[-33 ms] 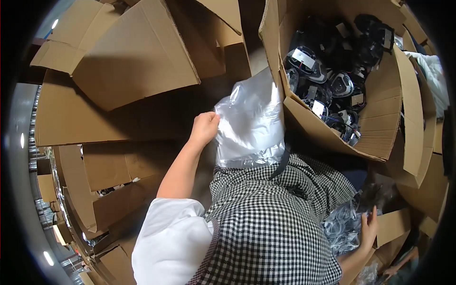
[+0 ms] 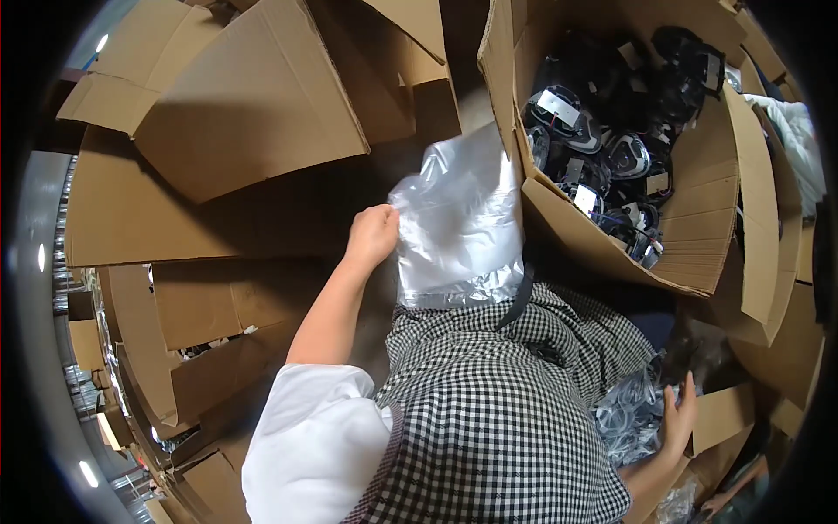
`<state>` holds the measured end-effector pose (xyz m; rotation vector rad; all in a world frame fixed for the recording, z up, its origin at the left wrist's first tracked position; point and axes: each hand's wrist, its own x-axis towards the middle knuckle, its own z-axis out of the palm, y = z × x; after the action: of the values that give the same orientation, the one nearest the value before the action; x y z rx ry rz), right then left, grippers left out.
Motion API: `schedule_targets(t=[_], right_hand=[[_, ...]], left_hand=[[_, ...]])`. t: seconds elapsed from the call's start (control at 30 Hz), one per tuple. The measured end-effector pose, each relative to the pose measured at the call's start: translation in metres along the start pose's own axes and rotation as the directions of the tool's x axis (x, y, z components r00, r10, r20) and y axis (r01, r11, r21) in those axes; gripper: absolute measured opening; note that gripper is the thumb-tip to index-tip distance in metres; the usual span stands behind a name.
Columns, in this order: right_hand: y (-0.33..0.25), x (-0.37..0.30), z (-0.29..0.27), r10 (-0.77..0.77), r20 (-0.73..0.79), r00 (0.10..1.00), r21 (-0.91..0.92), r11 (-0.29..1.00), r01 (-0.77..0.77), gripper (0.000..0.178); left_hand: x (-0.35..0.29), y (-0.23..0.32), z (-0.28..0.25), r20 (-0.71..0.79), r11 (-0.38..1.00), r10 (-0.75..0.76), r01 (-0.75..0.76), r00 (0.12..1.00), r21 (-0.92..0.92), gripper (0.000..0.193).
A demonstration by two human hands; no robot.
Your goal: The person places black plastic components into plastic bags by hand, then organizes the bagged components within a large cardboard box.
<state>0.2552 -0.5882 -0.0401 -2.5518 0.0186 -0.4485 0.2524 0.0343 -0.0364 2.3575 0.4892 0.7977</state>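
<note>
A stack of clear plastic bags (image 2: 463, 223) lies across my lap, its upper end against a large cardboard box. My left hand (image 2: 374, 234) is closed in a pinch on the left edge of these bags. Low on the right, my right hand (image 2: 679, 424) is beside a heap of clear plastic-wrapped pieces (image 2: 628, 424). Its thumb and fingers are apart, and I see nothing between them. A black-and-white checked apron (image 2: 489, 393) covers my front.
The large cardboard box (image 2: 724, 218) at the upper right holds several black devices (image 2: 628, 157) with white labels. Open cartons (image 2: 253, 105) with raised flaps crowd the left. A small carton flap (image 2: 723, 417) stands by my right hand. Another person's arm (image 2: 738, 485) shows at the lower right.
My left hand has shifted slightly left, pulling the bags' edge with it. The fingers of my right hand have risen a little.
</note>
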Motion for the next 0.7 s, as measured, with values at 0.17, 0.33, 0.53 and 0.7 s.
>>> schedule_targets(t=[0.17,0.33,0.53,0.7], right_hand=[[-0.114,0.022,0.006,-0.454,-0.049,0.890,-0.100,0.889,0.448,0.045],[-0.301,0.010,0.066,-0.837,-0.026,0.547,0.559,0.441,0.702,0.023],[-0.334,-0.004,0.101,-0.922,-0.186,0.341,0.313,0.273,0.910,0.020],[-0.275,0.047,0.091,-0.670,0.326,0.666,0.023,0.710,0.703,0.038]], left_hand=[[-0.031,-0.033,-0.054,-0.180,0.979,-0.113,0.079,0.977,-0.187,0.027],[-0.107,0.051,-0.061,0.148,0.336,-0.043,0.154,0.988,-0.929,0.017],[-0.135,0.097,-0.065,0.336,-0.207,-0.194,0.296,0.922,-0.932,0.038],[-0.137,0.068,-0.111,0.141,0.044,0.013,0.140,0.990,-0.989,0.041]])
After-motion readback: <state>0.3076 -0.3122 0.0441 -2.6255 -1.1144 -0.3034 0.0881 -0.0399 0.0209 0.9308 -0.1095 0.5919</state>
